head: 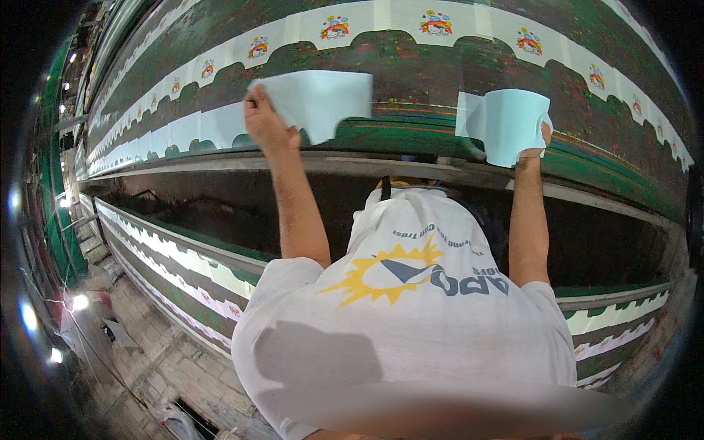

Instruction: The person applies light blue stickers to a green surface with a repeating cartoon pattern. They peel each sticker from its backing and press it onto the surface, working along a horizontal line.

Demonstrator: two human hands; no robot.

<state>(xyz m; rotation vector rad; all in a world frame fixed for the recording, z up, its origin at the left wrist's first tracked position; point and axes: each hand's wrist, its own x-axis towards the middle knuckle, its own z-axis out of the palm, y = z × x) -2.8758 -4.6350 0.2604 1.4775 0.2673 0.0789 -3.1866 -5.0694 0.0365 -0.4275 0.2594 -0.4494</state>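
Pinched by its left upper corner, a pale cut fabric piece (324, 102) is in my left hand (269, 121). It spreads to the right over the long green printing table (407, 129), and its lower edge has curved cutouts. Whether it touches the table, I cannot tell. My right hand (542, 140) grips a curled bundle of light-blue cut pieces (511, 126); most of its fingers are hidden behind the bundle. Left of my left hand, a row of plain pale pieces (214, 129) lies along the table's near edge.
Farther back runs a row of white pieces with colourful cartoon prints (335, 27). The table's near rail (352, 164) passes in front of me. Behind me stands another table (220, 308) with similar rows. Lamps (80, 301) and loose cables are at the left, above a brick floor (181, 368).
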